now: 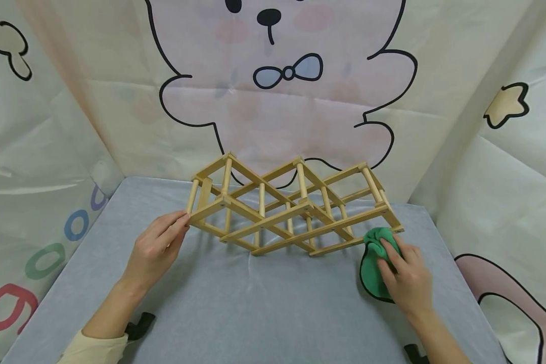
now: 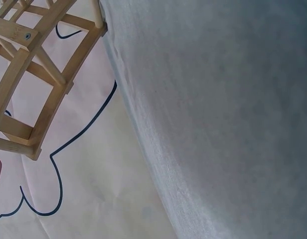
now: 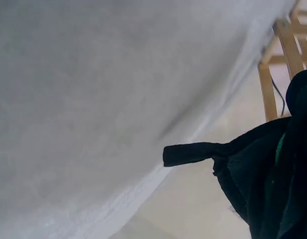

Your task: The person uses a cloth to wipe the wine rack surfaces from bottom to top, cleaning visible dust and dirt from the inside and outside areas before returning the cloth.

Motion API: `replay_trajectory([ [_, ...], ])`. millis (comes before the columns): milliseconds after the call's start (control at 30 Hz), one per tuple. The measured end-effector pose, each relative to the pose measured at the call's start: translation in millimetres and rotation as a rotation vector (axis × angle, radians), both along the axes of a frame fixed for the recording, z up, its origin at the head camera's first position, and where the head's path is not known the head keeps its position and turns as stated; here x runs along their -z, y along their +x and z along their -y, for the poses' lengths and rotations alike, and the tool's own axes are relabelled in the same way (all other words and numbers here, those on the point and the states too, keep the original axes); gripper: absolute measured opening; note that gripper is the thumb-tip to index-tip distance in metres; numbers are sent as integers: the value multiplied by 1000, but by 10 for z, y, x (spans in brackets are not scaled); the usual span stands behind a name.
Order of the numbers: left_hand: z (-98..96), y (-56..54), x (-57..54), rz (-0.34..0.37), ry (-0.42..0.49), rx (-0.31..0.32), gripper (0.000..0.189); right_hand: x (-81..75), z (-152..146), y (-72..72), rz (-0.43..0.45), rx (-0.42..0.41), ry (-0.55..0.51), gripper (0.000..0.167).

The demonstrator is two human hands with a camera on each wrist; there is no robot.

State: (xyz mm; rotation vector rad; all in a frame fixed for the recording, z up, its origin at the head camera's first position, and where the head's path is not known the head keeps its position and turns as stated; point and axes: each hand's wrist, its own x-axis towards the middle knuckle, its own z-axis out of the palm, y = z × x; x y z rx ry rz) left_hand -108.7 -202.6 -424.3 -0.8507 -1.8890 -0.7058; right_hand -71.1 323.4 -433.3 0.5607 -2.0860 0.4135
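A folding wooden wine rack (image 1: pixel 265 222) of crossed slats and round dowels stands stretched out over the table. At its left end corner, my left hand (image 1: pixel 159 245) pinches the wood between thumb and fingers; only a sliver of this hand appears in the left wrist view, beside the rack (image 2: pixel 49 117). My right hand (image 1: pixel 409 278) grips a bunched green cloth (image 1: pixel 373 268) with a dark edge, right at the rack's lower right end. In the right wrist view the cloth (image 3: pixel 263 169) looks nearly black, its loop sticking out, and it covers part of the rack (image 3: pixel 290 50).
A pale blue-grey cloth covers the table (image 1: pixel 255 313). Printed fabric walls (image 1: pixel 273 111) with a cartoon animal rise behind and at both sides. Black pieces (image 1: pixel 141 326) show beside both wrists.
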Motion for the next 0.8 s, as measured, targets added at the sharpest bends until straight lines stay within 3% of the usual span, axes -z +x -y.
replay_trajectory([
  [267,0,4,-7,3,-8,-5,30,-157,-31,-25,-142,53,-153,35],
  [633,4,4,5,11,-15,-8,31,-236,-55,-13,-87,88,-136,39],
  [800,7,9,1,14,-20,-15,32,-301,-14,-74,-127,50,-124,39],
])
